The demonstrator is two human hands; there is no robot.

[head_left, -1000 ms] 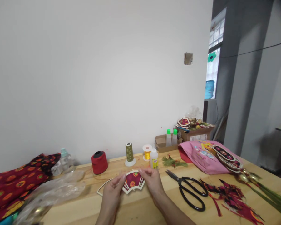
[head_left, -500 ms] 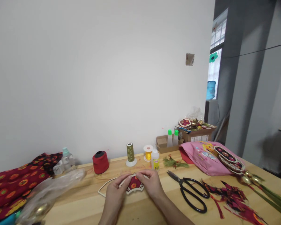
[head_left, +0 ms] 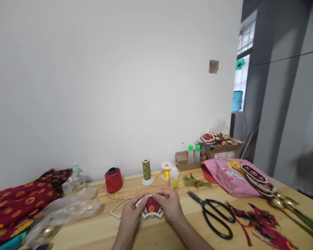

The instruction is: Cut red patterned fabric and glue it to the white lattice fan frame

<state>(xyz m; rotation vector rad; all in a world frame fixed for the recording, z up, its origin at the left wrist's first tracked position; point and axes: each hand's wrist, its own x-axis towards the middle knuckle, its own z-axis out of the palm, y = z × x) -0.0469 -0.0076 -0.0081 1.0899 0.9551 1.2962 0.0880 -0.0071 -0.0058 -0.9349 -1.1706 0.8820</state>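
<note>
Between both hands is a fan-shaped ornament [head_left: 151, 207], a pale cut-out frame with dark red patterned fabric in its middle. My left hand [head_left: 131, 215] grips its left side, thumb on the face and fingers behind. On the opposite side my right hand [head_left: 171, 207] pinches it the same way, its thumb pressed near the top edge. Both thumbs lie close together over the fabric. Just left of my left hand, a thin pale frame [head_left: 117, 209] rests on the wooden table, partly hidden by that hand. Black-handled scissors [head_left: 214, 215] lie to the right of my right hand.
Along the wall stand a red thread cone [head_left: 113, 180], a green thread spool [head_left: 146, 172], a yellow cord spool [head_left: 166, 171] and a glue bottle [head_left: 174, 178]. Fabric scraps [head_left: 258, 222] and a pink bag [head_left: 226, 178] lie right; patterned cloth [head_left: 23, 201] and a plastic bag [head_left: 70, 208] lie left.
The whole view has shifted slightly, so things sit a little further right. The ornament now faces me more upright and its lower edge shows more; both hands keep their hold.
</note>
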